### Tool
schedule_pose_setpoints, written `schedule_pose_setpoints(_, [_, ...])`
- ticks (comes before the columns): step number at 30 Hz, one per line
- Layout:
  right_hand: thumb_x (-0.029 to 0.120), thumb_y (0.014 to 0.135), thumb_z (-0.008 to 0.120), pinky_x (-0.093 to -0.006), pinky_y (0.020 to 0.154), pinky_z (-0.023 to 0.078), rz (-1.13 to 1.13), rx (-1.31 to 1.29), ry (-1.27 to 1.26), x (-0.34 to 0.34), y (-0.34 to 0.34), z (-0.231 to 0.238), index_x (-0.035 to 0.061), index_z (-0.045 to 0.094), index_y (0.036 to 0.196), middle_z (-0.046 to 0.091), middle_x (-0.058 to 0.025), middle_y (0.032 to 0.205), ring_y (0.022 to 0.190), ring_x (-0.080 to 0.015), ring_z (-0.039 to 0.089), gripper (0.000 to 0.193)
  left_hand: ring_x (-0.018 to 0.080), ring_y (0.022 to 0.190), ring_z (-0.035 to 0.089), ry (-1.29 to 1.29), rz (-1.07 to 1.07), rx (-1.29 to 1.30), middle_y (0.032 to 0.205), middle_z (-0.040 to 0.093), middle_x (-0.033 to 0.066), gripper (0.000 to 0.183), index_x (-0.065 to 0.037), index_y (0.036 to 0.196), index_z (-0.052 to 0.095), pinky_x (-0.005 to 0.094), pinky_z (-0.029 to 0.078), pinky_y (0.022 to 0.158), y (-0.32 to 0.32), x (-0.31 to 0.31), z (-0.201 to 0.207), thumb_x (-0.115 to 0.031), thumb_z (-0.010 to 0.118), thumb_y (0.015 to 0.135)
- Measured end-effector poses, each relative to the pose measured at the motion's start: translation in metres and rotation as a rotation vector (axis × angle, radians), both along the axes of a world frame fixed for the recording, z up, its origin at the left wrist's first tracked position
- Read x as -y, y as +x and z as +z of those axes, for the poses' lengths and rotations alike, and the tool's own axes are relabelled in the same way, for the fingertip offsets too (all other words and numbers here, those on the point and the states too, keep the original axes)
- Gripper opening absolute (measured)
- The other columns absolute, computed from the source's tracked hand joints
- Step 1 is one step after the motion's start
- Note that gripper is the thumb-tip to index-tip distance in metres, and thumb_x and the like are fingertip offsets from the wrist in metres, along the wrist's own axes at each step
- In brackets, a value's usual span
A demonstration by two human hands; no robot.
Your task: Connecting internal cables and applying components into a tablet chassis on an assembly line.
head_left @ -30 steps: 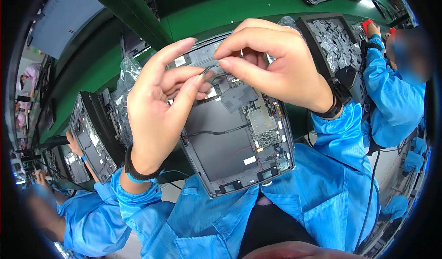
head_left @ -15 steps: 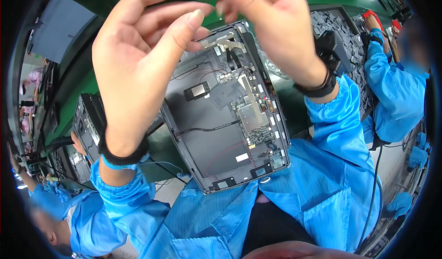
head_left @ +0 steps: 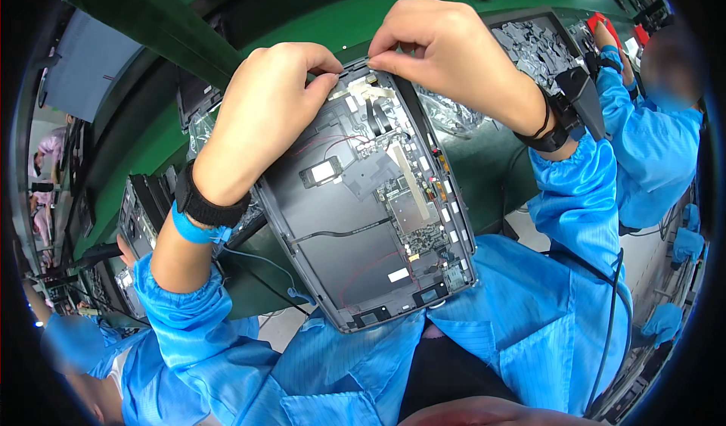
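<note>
An opened grey tablet-like device (head_left: 363, 222) lies face down in front of me, its circuit board, cables and dark battery area exposed. My left hand (head_left: 261, 119) rests on the device's upper left corner, thumb and forefinger pinched at the top edge. My right hand (head_left: 446, 48) pinches a small pale strip at the same top edge, next to the flat ribbon cables (head_left: 374, 104). The fingertips of both hands nearly meet there. What exactly is pinched is too small to tell. Both wrists wear dark bands, and the sleeves are blue.
A green conveyor bench (head_left: 249, 17) runs behind the device. Another opened device (head_left: 537, 44) lies at the right, where a person in blue (head_left: 643, 123) works. More opened devices (head_left: 144, 214) stand at the left beside another person's hand. A cable (head_left: 605, 312) hangs at my right side.
Both hands have come down from in front of the camera onto the device's top edge. The device now shows larger and lies more fully in view.
</note>
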State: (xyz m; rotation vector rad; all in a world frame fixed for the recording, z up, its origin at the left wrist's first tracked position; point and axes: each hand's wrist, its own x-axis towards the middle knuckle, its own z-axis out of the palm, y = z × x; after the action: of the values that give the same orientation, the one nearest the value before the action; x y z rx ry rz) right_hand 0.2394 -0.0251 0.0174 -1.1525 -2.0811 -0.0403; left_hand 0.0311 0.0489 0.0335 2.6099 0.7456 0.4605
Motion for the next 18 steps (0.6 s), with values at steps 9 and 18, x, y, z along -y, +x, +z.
schedule_pose_setpoints(9, [0.003,0.073,0.068,-0.0390,0.067,0.048,-0.061,0.266,0.107,0.002,-0.018,-0.007,0.0019,0.061,0.077,0.056,-0.0096,0.078,0.078,-0.0298,0.056,0.008,0.0247,0.068,0.068,0.027,0.049,-0.011,0.081,0.070,0.0164,0.016,0.003,0.091,0.070,0.0319,0.052,0.066,0.001,0.001,0.000,-0.008,0.066,0.080])
schedule_pose_setpoints(18, [0.006,0.069,0.067,-0.0402,0.068,0.052,-0.083,0.280,-0.052,-0.024,-0.019,0.003,0.0011,0.065,0.077,0.063,-0.0130,0.076,0.078,-0.0310,0.064,0.009,0.0316,0.069,0.065,0.169,0.032,-0.026,0.078,0.068,0.0161,0.013,0.000,0.084,0.069,0.0368,0.051,0.064,0.003,0.000,-0.013,-0.011,0.068,0.078])
